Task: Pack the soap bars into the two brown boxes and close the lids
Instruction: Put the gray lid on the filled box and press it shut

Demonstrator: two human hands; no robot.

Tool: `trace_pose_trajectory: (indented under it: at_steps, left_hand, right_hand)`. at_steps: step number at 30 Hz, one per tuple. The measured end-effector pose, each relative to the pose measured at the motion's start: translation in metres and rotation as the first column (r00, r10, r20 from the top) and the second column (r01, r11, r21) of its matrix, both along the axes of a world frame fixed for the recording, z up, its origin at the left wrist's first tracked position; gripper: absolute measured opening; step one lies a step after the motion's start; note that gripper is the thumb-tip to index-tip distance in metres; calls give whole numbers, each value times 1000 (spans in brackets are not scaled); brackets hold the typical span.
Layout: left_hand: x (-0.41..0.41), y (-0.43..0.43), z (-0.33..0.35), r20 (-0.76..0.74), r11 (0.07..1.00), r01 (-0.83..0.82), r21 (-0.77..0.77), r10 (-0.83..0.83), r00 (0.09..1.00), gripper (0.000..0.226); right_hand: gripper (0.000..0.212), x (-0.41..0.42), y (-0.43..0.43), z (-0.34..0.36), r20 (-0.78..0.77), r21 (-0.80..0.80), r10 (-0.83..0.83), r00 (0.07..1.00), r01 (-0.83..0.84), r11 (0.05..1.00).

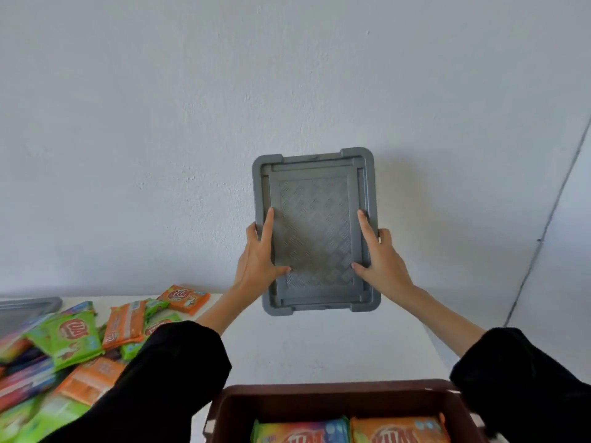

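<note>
I hold a grey plastic lid (pixel 315 187) upright in the air in front of the wall, above the table. My left hand (pixel 260 254) grips its left edge and my right hand (pixel 380 254) grips its right edge, thumbs on the patterned face. Below, at the bottom of the view, a brown box (pixel 319 393) stands open with wrapped soap bars (pixel 396 431) inside. A pile of loose soap bars (pixel 76 337) in green, orange and multicoloured wrappers lies on the table at the left.
A second grey lid (pixel 28 306) lies at the far left behind the pile. The white table (pixel 319 346) runs up to a pale wall (pixel 287 91). Its right edge is near my right sleeve.
</note>
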State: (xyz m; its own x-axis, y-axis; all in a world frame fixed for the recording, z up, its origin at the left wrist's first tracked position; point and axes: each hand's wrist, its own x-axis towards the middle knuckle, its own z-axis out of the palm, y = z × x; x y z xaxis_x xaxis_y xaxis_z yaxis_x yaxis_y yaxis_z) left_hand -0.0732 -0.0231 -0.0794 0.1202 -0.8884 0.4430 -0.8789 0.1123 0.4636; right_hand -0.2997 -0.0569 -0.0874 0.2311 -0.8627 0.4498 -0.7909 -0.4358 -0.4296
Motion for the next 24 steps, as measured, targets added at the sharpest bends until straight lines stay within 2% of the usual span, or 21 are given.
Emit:
trace_pose_trajectory:
  at_steps: [3, 6, 11, 15, 20, 24]
  left_hand:
    - [2, 30, 26, 16, 998, 14, -59, -13, 1000, 122]
    - [1, 62, 43, 14, 998, 42, -55, -41, 999, 122]
    - [3, 110, 55, -10, 991, 135, 21, -134, 991, 126]
    - [-4, 150, 57, 3, 977, 138, 163, -140, 990, 125]
    - [-14, 202, 44, -188, 927, 219, 305, -167, 968, 110]
    - [-27, 250, 19, -299, 880, 243, 408, -123, 946, 100]
  right_hand:
    - [99, -2, 29, 24, 1, -50, 9, 1000, -9, 999]
    - [98, -8, 66, 44, 9, -55, 8, 1000, -7, 998]
    - [98, -22, 130, 55, -32, 3, -2, 999, 2, 1000]
    - [96, -33, 172, 54, -77, 107, 34, 996, -26, 994]
    - [89, -54, 208, 45, -53, 241, 108, 993, -92, 966]
    - [83, -68, 239, 27, -40, 340, 177, 983, -153, 928]
